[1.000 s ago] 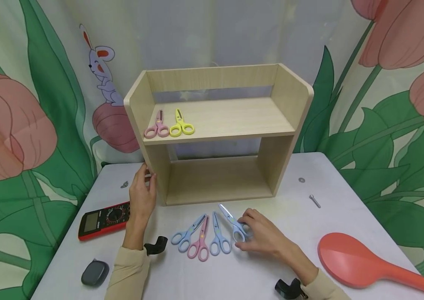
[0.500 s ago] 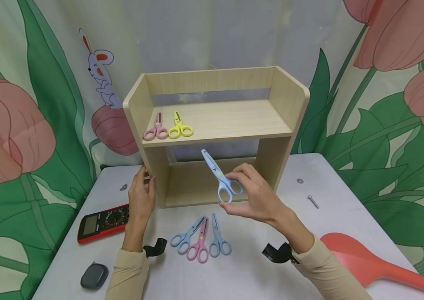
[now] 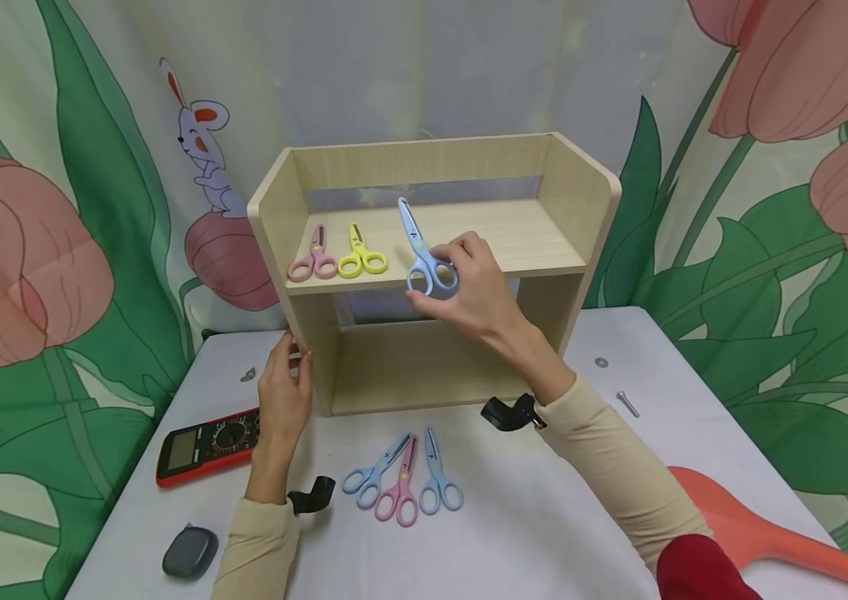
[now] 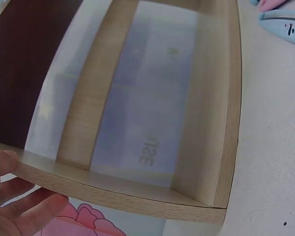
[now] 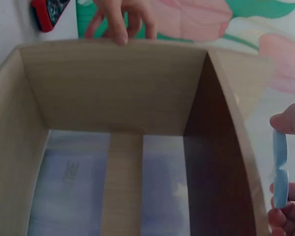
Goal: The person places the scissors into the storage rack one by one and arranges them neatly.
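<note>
My right hand (image 3: 480,292) pinches a pair of light blue scissors (image 3: 418,242) by the handle loops, thumb below and fingers above. Blades pointing up, it overlaps the upper board of the wooden shelf (image 3: 499,233) in the head view. Edge-on, the blue scissors handle (image 5: 280,167) shows beside the shelf in the right wrist view. Pink scissors (image 3: 317,248) and yellow scissors (image 3: 357,244) lie on that board at the left. My left hand (image 3: 283,392) touches the shelf's left side panel, its thumb and fingertips (image 4: 51,204) at the panel's edge.
Before the shelf lie blue scissors (image 3: 381,468), pink scissors (image 3: 405,477) and another blue pair (image 3: 435,468). A multimeter (image 3: 207,446) and a dark rounded case (image 3: 190,552) are left; a bolt (image 3: 627,404), a washer (image 3: 601,362) and a red paddle-shaped thing (image 3: 754,525) are right.
My right hand has lifted the blue scissors from the table and carried it up and leftward to the upper board. A dark red rounded shape has appeared at bottom right. The left hand stays put.
</note>
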`<state>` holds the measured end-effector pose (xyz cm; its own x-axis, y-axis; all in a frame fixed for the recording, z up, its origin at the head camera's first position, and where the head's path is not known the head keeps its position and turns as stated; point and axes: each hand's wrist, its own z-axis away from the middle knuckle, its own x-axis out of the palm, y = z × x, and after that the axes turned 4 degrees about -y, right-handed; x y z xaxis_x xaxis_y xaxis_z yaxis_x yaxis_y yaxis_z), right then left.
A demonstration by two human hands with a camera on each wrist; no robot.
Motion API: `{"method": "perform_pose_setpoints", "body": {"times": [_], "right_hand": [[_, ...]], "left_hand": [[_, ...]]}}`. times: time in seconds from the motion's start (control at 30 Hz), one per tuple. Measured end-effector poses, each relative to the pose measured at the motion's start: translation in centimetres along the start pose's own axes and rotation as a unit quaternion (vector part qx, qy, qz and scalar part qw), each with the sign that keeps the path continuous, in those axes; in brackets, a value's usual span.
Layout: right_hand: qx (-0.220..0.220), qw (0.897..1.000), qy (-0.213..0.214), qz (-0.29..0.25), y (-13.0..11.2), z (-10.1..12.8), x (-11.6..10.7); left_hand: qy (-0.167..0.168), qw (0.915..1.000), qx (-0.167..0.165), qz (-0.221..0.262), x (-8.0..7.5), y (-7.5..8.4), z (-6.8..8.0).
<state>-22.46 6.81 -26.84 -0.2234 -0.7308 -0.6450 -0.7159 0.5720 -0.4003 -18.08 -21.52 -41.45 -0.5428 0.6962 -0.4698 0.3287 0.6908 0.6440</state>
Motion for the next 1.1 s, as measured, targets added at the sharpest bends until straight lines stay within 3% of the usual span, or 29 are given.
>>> {"method": "perform_pose_setpoints", "body": {"times": [0.23, 0.4, 0.63, 0.83, 1.1], "right_hand": [[0.102, 0.992, -0.068, -0.018, -0.1, -2.8, 0.5], [0.139, 0.983, -0.116, 0.009, -0.2, -4.1, 0.5], [0.161, 0.976, -0.14, 0.037, -0.3, -5.1, 0.5], [0.15, 0.974, -0.159, 0.055, -0.3, -5.5, 0.8], [0.151, 0.974, -0.156, 0.059, -0.6, -5.3, 0.8]], "left_hand": [[-0.012, 0.9999, -0.008, -0.001, 0.1, 0.0, 0.4], [-0.013, 0.9999, -0.005, -0.001, 0.2, 0.0, 0.4], [-0.012, 0.9999, -0.004, -0.004, 0.2, 0.1, 0.2], [-0.007, 0.9999, -0.009, -0.004, 0.1, 0.1, 0.2], [-0.006, 1.0, -0.005, -0.005, 0.0, 0.1, 0.0]]}}
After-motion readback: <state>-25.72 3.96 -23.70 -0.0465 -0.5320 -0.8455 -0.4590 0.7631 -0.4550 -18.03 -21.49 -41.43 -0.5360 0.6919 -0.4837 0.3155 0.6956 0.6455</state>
